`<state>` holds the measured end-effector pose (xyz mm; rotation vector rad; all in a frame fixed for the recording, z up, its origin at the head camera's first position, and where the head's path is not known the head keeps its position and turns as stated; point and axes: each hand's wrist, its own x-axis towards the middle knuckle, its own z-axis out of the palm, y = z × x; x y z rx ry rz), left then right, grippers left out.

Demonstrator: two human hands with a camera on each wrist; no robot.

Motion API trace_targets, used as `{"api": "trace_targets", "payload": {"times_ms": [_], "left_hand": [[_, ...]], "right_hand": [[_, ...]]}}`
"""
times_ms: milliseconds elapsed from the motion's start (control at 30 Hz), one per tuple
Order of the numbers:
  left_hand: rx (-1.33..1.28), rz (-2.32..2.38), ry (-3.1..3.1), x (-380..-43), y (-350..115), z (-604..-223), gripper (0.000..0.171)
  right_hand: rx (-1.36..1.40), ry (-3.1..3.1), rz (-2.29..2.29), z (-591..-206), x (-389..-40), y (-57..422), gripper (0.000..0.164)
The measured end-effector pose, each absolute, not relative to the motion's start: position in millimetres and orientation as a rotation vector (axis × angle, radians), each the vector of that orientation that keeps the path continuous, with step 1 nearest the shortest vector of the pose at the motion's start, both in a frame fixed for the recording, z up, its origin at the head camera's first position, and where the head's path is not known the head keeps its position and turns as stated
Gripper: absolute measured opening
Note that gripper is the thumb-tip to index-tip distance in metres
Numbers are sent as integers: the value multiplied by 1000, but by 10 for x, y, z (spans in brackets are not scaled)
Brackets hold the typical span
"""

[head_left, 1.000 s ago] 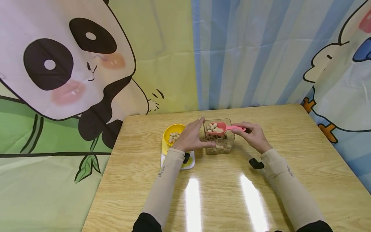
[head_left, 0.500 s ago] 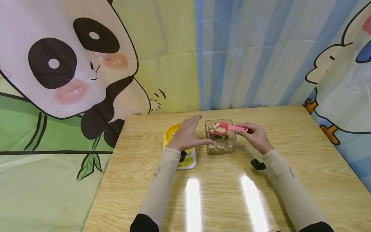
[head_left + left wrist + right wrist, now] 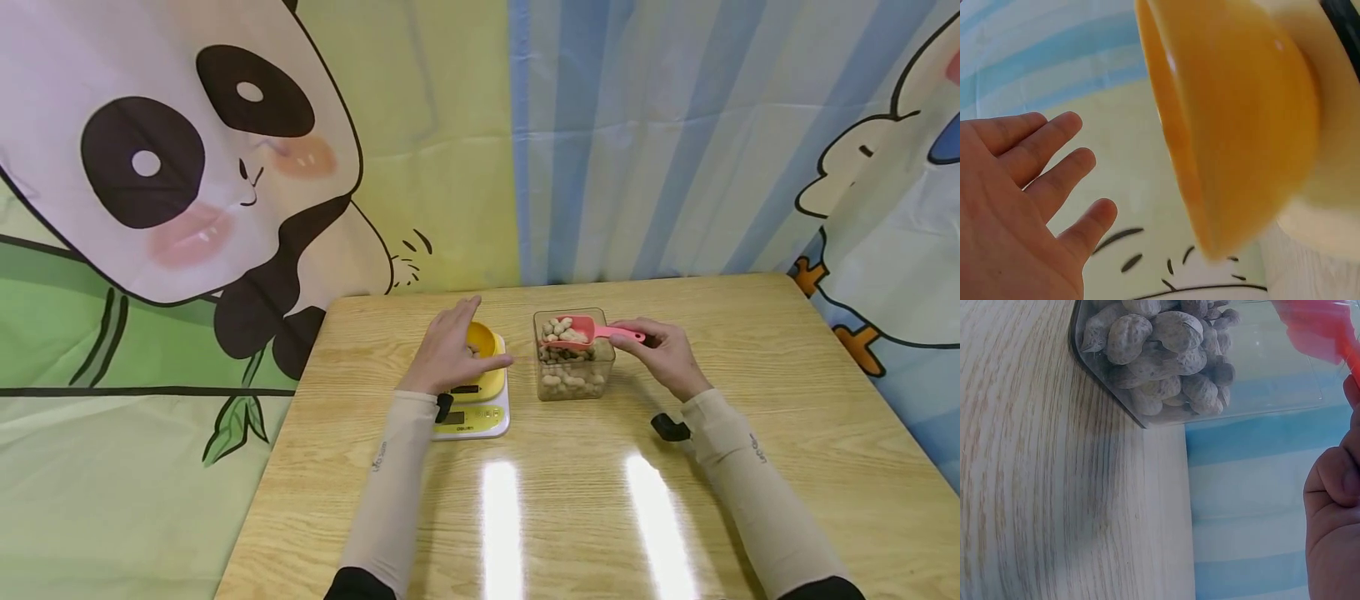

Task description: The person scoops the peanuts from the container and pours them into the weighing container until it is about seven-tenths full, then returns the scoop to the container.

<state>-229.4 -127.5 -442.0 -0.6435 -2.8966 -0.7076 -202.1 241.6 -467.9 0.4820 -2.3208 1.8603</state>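
Note:
My right hand (image 3: pixel 660 354) pinches the handle of a pink scoop (image 3: pixel 581 331), whose bowl holds several peanuts and lies within the mouth of a clear square container (image 3: pixel 575 392). Peanuts (image 3: pixel 1166 356) fill the lower part of that container. My left hand (image 3: pixel 442 354) is held above a yellow bowl (image 3: pixel 1241 125), fingers extended and thumb pointing right, with nothing in its grasp. In the left wrist view the hand is apart from the bowl's rim. The bowl sits on a yellow and white kitchen scale (image 3: pixel 487 419); my hand hides much of both in the head view.
A wooden table (image 3: pixel 570 500) carries everything. Behind it hangs a cloth backdrop (image 3: pixel 435 167) with a panda print and blue stripes, close to the table's far edge. The scale stands left of the container, with a narrow gap between them.
My left hand has left the container's side and moved left over the bowl and scale. More of the scale's front now shows. The right hand and scoop have stayed almost still.

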Motion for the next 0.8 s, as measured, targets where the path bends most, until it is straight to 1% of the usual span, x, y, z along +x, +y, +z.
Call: {"api": "trace_targets", "payload": {"times_ms": [433, 800], "left_hand": [[-471, -745, -2937, -2261, -1706, -4629, 123], [-376, -794, -2980, -2254, -1803, -4823, 124]], "right_hand": [[481, -2289, 1860, -4700, -2022, 2411, 28], [487, -2277, 1868, -4703, -2023, 2410, 25]]}}
